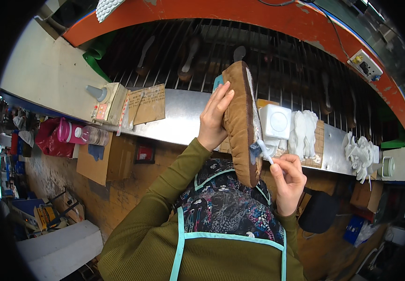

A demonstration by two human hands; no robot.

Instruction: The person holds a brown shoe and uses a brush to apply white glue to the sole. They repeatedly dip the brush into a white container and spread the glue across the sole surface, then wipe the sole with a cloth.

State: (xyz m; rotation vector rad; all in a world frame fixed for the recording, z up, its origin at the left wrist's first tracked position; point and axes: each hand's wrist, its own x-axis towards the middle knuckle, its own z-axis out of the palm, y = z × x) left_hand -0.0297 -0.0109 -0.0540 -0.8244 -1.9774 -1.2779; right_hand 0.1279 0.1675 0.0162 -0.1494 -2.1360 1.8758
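A brown shoe upper (pixel 238 124) stands on end in front of me, its pale underside facing right. My left hand (pixel 215 119) is closed round its left side. Beside the fingers shows a bit of turquoise (pixel 218 83), perhaps part of a shoe last inside. Between thumb and fingers, my right hand (pixel 288 180) pinches the pale handle of a small brush (pixel 266 152). The brush's dark grey-blue head touches the lower part of the shoe's underside, near its edge. Behind it, a white square container (pixel 276 122) stands on the metal ledge.
A slatted metal rack (pixel 165 51) holding dark shoes lies beyond the ledge (pixel 179 112), under an orange rail (pixel 202 10). White gloves (pixel 304 133) lie right of the container. Left are cardboard (pixel 149 104), a small box with a grey cone (pixel 111 104) and a pink bottle (pixel 71 131).
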